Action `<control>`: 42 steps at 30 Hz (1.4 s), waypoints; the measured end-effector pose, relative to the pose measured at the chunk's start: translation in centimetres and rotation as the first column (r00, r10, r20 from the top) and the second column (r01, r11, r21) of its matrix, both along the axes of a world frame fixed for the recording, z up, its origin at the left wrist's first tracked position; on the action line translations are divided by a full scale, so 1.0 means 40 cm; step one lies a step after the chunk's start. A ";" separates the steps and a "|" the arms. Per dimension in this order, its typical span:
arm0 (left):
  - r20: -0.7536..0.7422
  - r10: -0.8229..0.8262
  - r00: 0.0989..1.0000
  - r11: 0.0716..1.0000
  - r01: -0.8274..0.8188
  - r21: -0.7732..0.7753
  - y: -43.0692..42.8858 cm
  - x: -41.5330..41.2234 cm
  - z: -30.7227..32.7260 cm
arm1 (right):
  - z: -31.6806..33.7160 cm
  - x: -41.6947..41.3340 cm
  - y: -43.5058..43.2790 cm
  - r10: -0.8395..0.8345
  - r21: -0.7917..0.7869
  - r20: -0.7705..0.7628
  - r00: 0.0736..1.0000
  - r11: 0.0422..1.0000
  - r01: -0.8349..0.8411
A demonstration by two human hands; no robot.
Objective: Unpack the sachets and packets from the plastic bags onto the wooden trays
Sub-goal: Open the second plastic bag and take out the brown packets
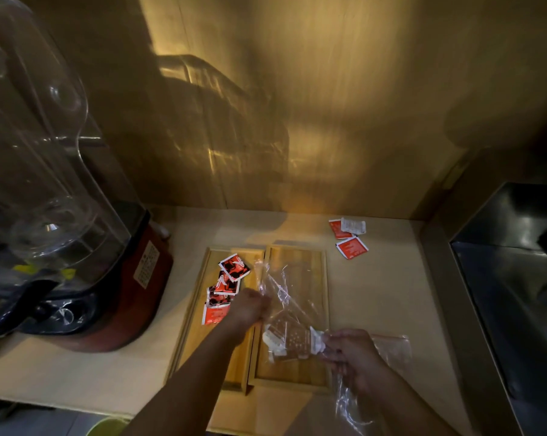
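Note:
Two wooden trays lie side by side on the counter. The left tray [203, 278] holds several red sachets [226, 284]. Over the right tray [297, 259] I hold a clear plastic bag [284, 297] with brown and white packets [289, 339] inside it. My left hand [250, 306] pinches the bag's upper left part. My right hand [349, 350] grips the bag's lower end beside the packets, and more clear plastic [391, 347] trails under and behind this hand.
A large blender [61, 215] with a clear cover and red base stands at the left. Three loose sachets [349, 236] lie at the back right of the counter. A dark metal sink [511, 278] borders the right side. A wooden wall rises behind.

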State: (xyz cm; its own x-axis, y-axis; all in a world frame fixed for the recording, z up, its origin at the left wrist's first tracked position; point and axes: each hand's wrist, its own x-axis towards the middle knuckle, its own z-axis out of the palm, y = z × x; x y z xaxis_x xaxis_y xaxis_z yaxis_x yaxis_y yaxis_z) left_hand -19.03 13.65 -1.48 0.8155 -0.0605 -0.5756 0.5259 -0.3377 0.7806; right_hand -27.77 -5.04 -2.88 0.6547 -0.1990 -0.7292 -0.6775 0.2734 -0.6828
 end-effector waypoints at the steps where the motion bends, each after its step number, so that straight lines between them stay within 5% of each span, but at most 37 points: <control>1: 0.003 -0.019 1.000 0.999 0.019 0.034 -0.002 -0.018 -0.003 | 0.002 -0.001 0.002 0.001 0.002 0.001 1.000 1.000 -0.001; 6: 0.134 0.154 0.979 0.970 -0.176 0.170 0.007 -0.086 -0.021 | 0.017 -0.008 0.010 -0.016 0.046 -0.003 1.000 0.999 0.016; 11: -0.038 -0.269 0.962 0.884 0.263 0.386 -0.004 -0.182 -0.013 | 0.029 -0.009 0.019 -0.042 0.065 -0.028 0.999 0.997 0.043; 15: 0.072 -0.274 0.959 0.811 0.190 0.554 -0.023 -0.196 -0.027 | 0.037 -0.007 0.020 0.001 0.038 -0.044 0.999 0.999 0.000; 20: 0.114 -0.011 0.993 0.969 -0.017 0.245 -0.013 -0.173 0.014 | 0.063 0.011 0.022 -0.006 0.047 0.020 1.000 0.999 0.005; 28: 0.143 0.093 0.985 0.994 -0.083 -0.077 0.028 -0.110 0.185 | 0.172 0.057 0.005 0.102 0.057 0.167 0.981 0.992 -0.113; 33: -0.073 -0.041 0.997 0.993 0.032 -0.109 0.063 -0.125 0.174 | 0.160 0.028 -0.015 0.259 0.064 0.019 0.966 0.964 -0.259; 37: -0.341 -0.009 0.940 0.970 -0.074 -0.231 0.060 -0.149 0.129 | 0.129 -0.004 -0.013 0.235 0.158 -0.050 0.971 0.962 -0.224; 42: -0.419 0.055 0.906 0.972 -0.144 -0.184 0.038 -0.160 0.085 | 0.121 -0.006 0.003 0.196 0.195 -0.095 0.976 0.965 -0.175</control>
State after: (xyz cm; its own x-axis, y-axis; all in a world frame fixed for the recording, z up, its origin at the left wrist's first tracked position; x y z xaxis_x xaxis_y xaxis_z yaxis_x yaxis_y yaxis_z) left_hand -25.44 15.17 1.94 0.5187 -0.1447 -0.8426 0.8356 -0.1226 0.5354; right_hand -27.99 -4.91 1.98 0.5794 0.0628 -0.8126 -0.7974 0.2497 -0.5493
